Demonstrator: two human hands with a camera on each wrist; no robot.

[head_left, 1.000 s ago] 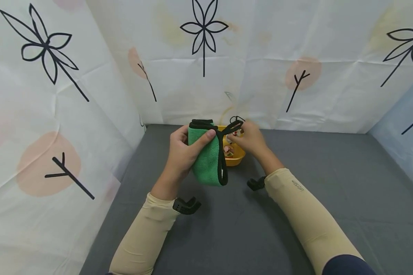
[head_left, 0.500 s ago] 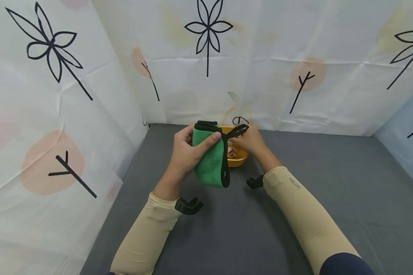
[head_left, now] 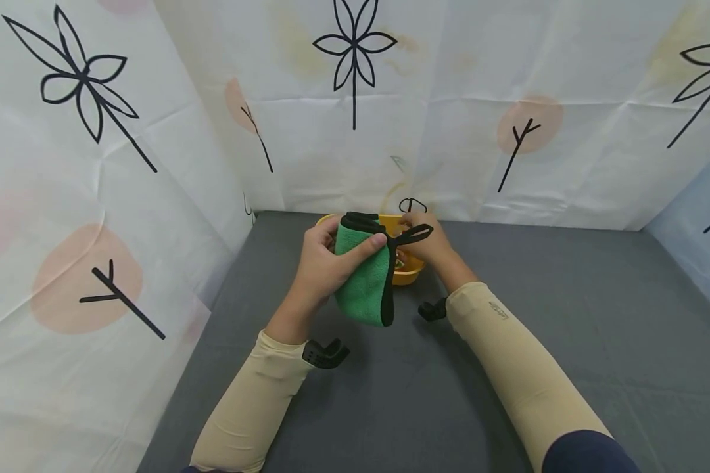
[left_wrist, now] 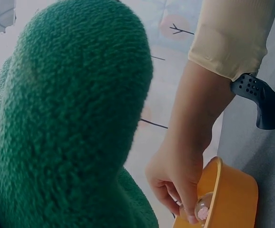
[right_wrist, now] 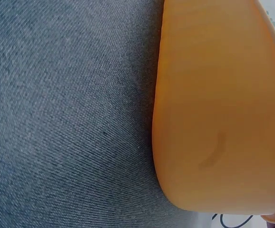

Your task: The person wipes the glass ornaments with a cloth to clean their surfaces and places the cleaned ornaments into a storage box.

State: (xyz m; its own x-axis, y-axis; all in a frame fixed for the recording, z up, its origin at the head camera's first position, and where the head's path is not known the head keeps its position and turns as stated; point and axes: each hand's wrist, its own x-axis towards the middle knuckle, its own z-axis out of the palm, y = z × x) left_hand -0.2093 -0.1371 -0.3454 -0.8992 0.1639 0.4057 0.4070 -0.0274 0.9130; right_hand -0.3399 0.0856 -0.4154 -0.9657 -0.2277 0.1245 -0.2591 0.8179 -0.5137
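Note:
My left hand (head_left: pixel 325 263) holds a folded green cloth (head_left: pixel 363 289) with black edging and a black loop (head_left: pixel 415 234) sticking out to the right, its thumb pressing on the front. Large in the left wrist view, the fuzzy green cloth (left_wrist: pixel 80 95) hides that hand. Behind the cloth stands a yellow plastic basin (head_left: pixel 406 278). My right hand (head_left: pixel 428 242) reaches into it; in the left wrist view its curled fingers pinch a small clear ball (left_wrist: pixel 204 209) with something pink inside. Other small items in the basin are mostly hidden.
A dark grey cloth (head_left: pixel 509 368) covers the table. White printed fabric (head_left: pixel 449 151) hangs close behind the basin and along the left side. The right wrist view is filled by the basin's outer wall (right_wrist: pixel 218 104) and the grey surface.
My left hand and the cloth have shifted slightly right. The right hand has gone deeper into the basin, and the white-and-red item seen earlier near its fingers is now out of sight.

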